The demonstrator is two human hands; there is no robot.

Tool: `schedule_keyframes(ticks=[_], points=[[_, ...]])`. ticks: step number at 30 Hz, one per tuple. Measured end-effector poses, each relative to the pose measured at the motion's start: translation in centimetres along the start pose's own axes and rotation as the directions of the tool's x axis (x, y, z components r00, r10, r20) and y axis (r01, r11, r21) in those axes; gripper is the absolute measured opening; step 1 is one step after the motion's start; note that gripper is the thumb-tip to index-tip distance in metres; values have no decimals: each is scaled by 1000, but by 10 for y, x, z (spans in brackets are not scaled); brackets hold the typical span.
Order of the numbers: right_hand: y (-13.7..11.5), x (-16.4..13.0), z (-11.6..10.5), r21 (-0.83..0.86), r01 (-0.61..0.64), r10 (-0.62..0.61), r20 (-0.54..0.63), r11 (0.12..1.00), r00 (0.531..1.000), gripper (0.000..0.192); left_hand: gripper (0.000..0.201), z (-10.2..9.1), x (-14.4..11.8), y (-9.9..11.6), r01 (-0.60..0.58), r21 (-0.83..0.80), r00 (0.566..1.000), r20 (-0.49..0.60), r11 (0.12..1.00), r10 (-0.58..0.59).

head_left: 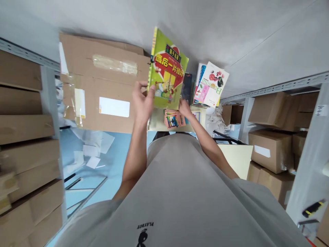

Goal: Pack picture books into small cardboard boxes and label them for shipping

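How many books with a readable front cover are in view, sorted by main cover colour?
Green and yellow: 1, the green book with red characters, held up by the left hand
White: 1, the white book with red fruit, topping a stack
Orange-pink: 1, the small pink book lying beside the right hand
Total: 3

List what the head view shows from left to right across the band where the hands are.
Brown boxes on the left shelf → big taped carton → left hand gripping the green book → right hand → white book → boxes on the right shelf.
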State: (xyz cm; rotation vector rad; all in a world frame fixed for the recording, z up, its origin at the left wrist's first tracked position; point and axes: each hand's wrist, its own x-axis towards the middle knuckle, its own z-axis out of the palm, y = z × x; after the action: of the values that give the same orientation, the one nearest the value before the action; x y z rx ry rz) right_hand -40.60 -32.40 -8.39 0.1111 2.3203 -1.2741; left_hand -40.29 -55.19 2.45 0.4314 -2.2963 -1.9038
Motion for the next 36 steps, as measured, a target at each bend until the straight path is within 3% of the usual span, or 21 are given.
schedule_keyframes(ticks=[3,6,12,19,24,30,33,36], points=[[-9,-22,-6,402,102,-71,-91,910,993,98,53,-16,-16,-14,119,-132,993,16,984,-118],[-16,-54,-12,575,83,-42,-83,814,996,107,52,-15,-45,-31,239,-193,970,12,952,-242],[-2,-95,-21,640,65,-55,-35,765,998,77,50,0,-113,-40,312,-151,943,-70,938,-325],[12,-100,-4,644,21,-80,62,765,995,75,49,-26,-150,-36,308,49,943,-152,950,-297],[7,-110,11,670,71,-60,-40,739,997,80,49,-71,-130,-45,276,116,961,-18,954,-275],[-2,-116,38,669,179,-45,-212,722,976,68,46,-155,-53,-64,25,343,999,17,939,-33],[-9,-110,63,609,208,-62,-253,765,966,66,42,-181,-17,-81,-145,505,977,211,851,41],[-10,-102,90,515,196,-56,-274,834,960,66,42,-193,3,-99,-271,559,908,420,784,14]])
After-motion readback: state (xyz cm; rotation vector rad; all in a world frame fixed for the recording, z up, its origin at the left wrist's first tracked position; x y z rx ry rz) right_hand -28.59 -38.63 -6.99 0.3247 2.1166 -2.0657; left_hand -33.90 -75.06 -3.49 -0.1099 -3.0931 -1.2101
